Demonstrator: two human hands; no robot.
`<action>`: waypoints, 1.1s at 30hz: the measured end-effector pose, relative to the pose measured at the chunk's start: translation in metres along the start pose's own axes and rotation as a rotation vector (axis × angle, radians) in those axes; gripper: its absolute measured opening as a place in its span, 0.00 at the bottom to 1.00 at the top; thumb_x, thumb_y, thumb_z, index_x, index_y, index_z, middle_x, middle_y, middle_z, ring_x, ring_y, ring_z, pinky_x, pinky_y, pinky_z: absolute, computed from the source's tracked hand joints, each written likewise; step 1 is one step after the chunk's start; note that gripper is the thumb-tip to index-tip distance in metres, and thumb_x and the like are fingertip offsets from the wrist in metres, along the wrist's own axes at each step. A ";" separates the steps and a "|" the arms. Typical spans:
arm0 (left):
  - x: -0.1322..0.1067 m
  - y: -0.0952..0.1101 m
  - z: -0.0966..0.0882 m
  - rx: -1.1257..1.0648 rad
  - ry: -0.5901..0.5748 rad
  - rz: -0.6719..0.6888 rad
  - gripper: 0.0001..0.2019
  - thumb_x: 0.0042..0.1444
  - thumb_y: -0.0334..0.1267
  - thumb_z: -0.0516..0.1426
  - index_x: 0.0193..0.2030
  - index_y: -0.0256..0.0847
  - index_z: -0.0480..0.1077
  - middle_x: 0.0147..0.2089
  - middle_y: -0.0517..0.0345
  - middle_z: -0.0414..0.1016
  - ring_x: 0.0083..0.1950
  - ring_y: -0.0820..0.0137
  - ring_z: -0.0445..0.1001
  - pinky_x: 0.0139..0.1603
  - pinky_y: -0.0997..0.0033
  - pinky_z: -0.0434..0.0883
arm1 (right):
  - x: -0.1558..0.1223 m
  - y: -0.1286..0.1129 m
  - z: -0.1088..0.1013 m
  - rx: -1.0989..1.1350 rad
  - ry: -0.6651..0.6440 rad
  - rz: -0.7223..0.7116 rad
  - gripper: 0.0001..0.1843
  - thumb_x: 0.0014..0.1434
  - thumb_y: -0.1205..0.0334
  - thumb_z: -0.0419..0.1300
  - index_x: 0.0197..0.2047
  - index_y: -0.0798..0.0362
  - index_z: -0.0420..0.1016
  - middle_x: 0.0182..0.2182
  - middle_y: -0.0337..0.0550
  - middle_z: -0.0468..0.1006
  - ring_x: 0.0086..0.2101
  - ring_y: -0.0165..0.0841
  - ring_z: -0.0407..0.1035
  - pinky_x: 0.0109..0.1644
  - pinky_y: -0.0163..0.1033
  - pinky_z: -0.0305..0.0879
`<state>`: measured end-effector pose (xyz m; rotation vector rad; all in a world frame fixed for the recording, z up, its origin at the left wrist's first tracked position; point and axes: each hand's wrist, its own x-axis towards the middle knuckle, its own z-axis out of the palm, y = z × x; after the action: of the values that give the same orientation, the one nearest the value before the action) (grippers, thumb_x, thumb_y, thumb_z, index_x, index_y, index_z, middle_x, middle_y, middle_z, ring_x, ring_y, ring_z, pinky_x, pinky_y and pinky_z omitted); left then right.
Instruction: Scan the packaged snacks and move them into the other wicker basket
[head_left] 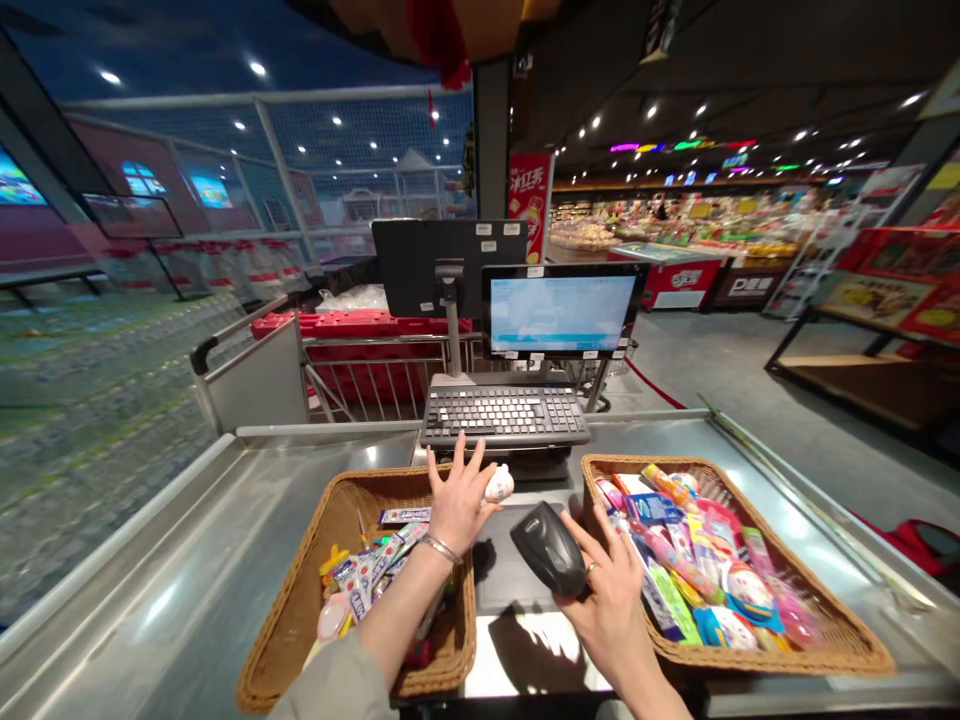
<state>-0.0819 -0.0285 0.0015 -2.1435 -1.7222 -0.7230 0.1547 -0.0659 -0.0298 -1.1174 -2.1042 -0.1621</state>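
My left hand (pixel 456 502) is raised between the two baskets with its fingers spread, a small white rounded item (pixel 499 484) held against the thumb side. My right hand (pixel 611 590) grips a black handheld barcode scanner (pixel 550 548), its head turned toward the white item. Under my left forearm stands a wicker basket (pixel 300 600) with several small packets. A second wicker basket (pixel 817 600), to the right of my right hand, is full of colourful snacks and sweets.
Both baskets stand on a steel checkout counter (pixel 187 560). Behind them are a keyboard (pixel 504 414), a lit till screen (pixel 561 312) and a second monitor (pixel 442 262) seen from the back. Red shopping baskets (pixel 352 325) and a metal rail lie beyond; shop aisles spread to the right.
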 end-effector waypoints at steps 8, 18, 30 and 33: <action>0.006 0.004 0.002 -0.036 0.014 0.024 0.25 0.49 0.45 0.66 0.54 0.47 0.70 0.68 0.49 0.61 0.72 0.45 0.48 0.65 0.23 0.33 | 0.000 0.004 -0.002 0.004 -0.013 0.004 0.25 0.51 0.66 0.58 0.54 0.47 0.72 0.57 0.40 0.72 0.65 0.49 0.50 0.62 0.61 0.51; 0.008 0.005 0.006 -0.039 0.004 0.040 0.24 0.51 0.41 0.65 0.56 0.47 0.70 0.69 0.48 0.60 0.73 0.46 0.48 0.65 0.23 0.32 | -0.004 0.009 -0.002 0.040 -0.027 0.027 0.25 0.51 0.66 0.59 0.54 0.47 0.73 0.57 0.41 0.73 0.65 0.49 0.51 0.62 0.63 0.51; 0.010 0.007 0.007 -0.023 0.011 0.052 0.24 0.51 0.42 0.65 0.56 0.47 0.70 0.68 0.47 0.60 0.72 0.45 0.49 0.65 0.23 0.32 | -0.008 0.011 -0.006 0.026 -0.031 -0.011 0.12 0.54 0.64 0.59 0.43 0.47 0.75 0.57 0.40 0.73 0.65 0.48 0.50 0.62 0.61 0.49; 0.011 0.008 0.007 -0.028 0.009 0.054 0.24 0.50 0.42 0.65 0.55 0.47 0.70 0.68 0.46 0.61 0.72 0.45 0.49 0.65 0.23 0.32 | -0.010 0.012 -0.007 -0.001 -0.018 -0.031 0.13 0.55 0.63 0.59 0.44 0.48 0.75 0.56 0.40 0.73 0.65 0.48 0.49 0.62 0.59 0.48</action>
<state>-0.0709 -0.0181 0.0021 -2.1928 -1.6520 -0.7454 0.1711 -0.0683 -0.0335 -1.0909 -2.1385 -0.1682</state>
